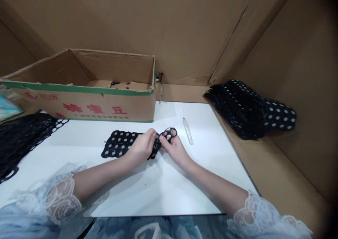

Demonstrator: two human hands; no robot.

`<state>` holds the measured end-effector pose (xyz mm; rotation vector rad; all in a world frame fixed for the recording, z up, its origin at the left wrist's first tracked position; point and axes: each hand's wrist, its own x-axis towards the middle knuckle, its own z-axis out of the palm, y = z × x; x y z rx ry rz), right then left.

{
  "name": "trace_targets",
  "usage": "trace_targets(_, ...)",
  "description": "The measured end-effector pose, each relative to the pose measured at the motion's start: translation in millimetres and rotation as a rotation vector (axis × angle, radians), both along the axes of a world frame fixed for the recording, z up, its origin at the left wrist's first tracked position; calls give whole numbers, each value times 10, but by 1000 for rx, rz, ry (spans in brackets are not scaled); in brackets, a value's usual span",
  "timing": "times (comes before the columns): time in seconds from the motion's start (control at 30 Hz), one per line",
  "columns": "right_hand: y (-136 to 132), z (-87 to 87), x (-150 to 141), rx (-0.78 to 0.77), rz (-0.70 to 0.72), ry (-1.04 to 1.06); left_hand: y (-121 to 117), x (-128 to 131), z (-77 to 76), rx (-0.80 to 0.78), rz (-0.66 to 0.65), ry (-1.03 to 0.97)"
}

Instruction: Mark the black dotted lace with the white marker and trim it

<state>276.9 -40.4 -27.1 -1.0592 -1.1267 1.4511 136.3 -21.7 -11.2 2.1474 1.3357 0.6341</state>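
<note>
A flat black piece with rows of pale round spots (120,143) lies on the white table, its right end lifted between my hands. My left hand (142,147) is closed on it near that end, fingers pinched together. My right hand (175,151) is closed on the tip, where black rings stick out above the thumb and fingers. Whether the spots are holes or prints I cannot tell. Just right of my right hand, a slim whitish pen-like tool (188,131) with a dark tip rests on the table, untouched.
An open cardboard box (111,105) with small black scraps inside stands at the back left. Black mesh sheets (23,136) lie at the left. A stack of black spotted pieces (248,108) sits on cardboard at the right. Tall cardboard walls (182,31) enclose the table.
</note>
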Motion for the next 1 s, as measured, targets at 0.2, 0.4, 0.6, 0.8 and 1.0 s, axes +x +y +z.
trace_targets(0.2, 15, 52, 53, -48, 20, 141, 342, -359, 174, 202, 400, -42)
trace_targets(0.4, -29, 84, 22, -92, 128, 38, 56, -108, 23, 52, 112, 167)
trace_targets(0.6, -61, 60, -2, -89, 104, 109, -225, -2, -5, -106, 5, -127)
trace_targets(0.8, -113, 72, -25, -131, 78, 230, -249, 36, -16, -221, 115, -307)
trace_targets(1.0, -111, 50, -31, -132, 107, 293, -238, 75, -66, -261, 201, -412)
